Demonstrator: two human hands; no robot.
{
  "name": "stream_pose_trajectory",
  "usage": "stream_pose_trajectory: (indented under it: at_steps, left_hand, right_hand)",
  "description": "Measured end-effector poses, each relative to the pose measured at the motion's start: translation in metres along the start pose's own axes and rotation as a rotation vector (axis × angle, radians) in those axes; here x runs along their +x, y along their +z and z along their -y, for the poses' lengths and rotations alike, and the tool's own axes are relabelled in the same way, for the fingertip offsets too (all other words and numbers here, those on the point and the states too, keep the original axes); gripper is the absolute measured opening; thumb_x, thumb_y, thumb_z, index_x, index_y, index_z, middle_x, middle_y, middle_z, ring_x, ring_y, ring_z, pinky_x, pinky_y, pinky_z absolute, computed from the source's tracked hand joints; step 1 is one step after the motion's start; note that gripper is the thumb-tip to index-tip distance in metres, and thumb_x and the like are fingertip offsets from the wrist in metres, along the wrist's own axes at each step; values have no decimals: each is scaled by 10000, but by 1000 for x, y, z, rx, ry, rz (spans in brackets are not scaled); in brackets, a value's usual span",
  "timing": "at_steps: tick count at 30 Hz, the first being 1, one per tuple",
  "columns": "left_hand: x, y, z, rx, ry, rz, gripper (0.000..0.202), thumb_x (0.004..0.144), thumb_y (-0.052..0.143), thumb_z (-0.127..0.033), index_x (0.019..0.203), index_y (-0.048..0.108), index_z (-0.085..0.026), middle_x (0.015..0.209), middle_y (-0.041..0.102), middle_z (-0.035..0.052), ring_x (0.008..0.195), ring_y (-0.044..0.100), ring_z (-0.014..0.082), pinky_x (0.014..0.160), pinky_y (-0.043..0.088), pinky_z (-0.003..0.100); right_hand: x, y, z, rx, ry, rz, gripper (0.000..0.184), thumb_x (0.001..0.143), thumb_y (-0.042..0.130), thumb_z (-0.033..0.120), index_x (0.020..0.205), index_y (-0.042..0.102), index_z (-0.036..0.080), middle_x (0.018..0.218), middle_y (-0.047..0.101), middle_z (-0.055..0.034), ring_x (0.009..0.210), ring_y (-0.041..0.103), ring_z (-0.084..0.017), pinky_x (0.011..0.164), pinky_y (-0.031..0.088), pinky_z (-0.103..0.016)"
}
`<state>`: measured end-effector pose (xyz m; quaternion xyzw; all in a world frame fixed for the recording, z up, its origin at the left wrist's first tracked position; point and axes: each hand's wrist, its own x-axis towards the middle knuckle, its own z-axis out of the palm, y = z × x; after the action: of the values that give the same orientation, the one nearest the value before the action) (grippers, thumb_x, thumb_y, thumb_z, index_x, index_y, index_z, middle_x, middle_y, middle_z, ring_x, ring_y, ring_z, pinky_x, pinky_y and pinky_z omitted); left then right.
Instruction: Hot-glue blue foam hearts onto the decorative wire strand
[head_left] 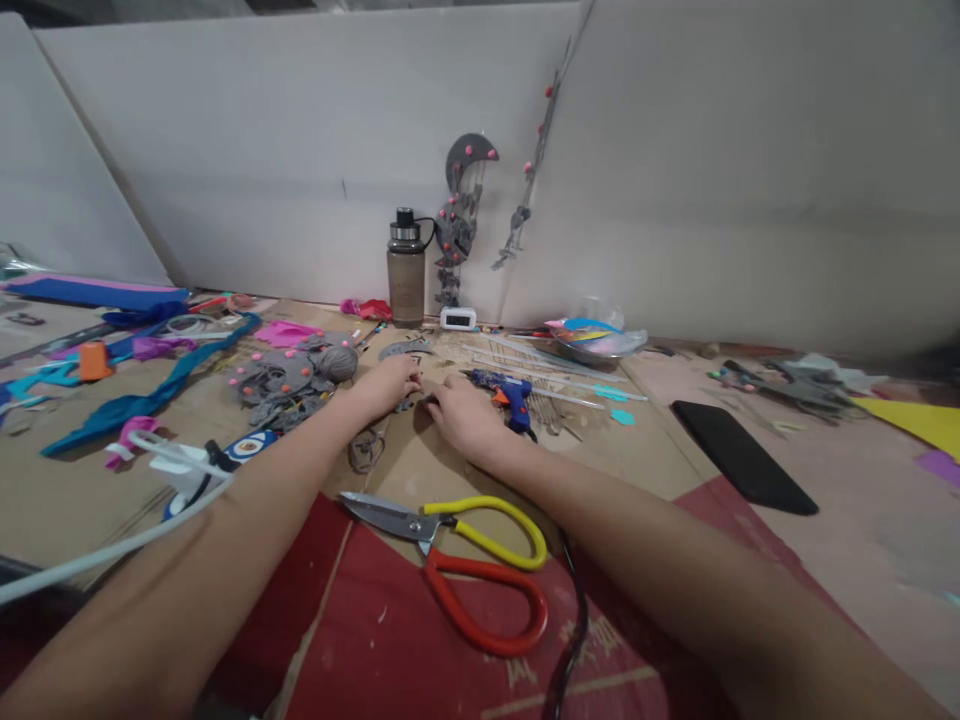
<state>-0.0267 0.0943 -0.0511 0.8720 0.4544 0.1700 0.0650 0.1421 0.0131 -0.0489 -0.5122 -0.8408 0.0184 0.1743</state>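
My left hand (388,386) is over the cardboard, its fingers curled together; what they hold, if anything, is too small to make out. Facing it, my right hand (466,418) has its fingertips pressed together at a small dark bit I cannot name. Left of my left hand lies a heap of grey felt pieces (281,378) dotted with pink balls, beside a ball of grey yarn (341,362). A loose grey yarn tangle (366,450) is below that wrist. Close beyond my right hand rests a blue glue gun (514,400). Scissors with yellow and red handles (491,575) lie between my forearms.
A dark bottle (406,275) and small white digital clock (458,319) stand by the white wall panel. Grey moon-shaped hangings (457,225) are on the panel. Clear glue sticks (547,372), a bowl (600,345) and a black phone-like slab (739,455) lie right. A white hose (112,545) crosses left.
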Motion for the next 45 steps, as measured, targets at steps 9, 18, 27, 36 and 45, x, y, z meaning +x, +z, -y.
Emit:
stream_pose_trajectory:
  at_steps: [9,18,27,36,45]
  left_hand:
    - [-10,-4,-11,-219,-175,-184,132,846,494,-203,792,600,-147,776,651,63,718,609,180,683,487,307]
    - [-12,-6,-11,-800,-309,-268,36,778,578,-132,797,561,-157,569,608,-30,483,563,88,510,481,206]
    - [-16,-7,-9,-714,-256,-293,164,687,666,-190,838,646,-130,652,653,3,584,590,120,574,478,243]
    - [-18,-6,-13,-684,-293,-323,171,671,675,-198,824,662,-123,638,653,9,564,580,123,573,470,249]
    - [-18,-10,-7,-610,-280,-394,179,676,685,-260,804,652,-141,690,681,21,629,612,137,642,498,261]
  right_hand:
    - [-1,1,-8,910,351,-139,184,865,473,283,962,598,191,572,559,41,447,524,-108,447,442,-216]
    - [-2,5,-3,1139,453,-107,73,781,545,192,853,555,193,613,590,47,421,540,-77,339,392,-146]
    - [8,12,-10,783,240,-183,182,789,544,123,923,649,186,882,701,-30,769,654,-139,681,527,-259]
    - [-4,-4,-6,336,98,-122,272,865,497,142,1038,706,135,993,636,-119,919,588,-183,885,447,-298]
    - [-12,3,3,40,-110,-58,274,919,457,288,1041,675,176,1072,570,-124,989,485,-239,908,399,-381]
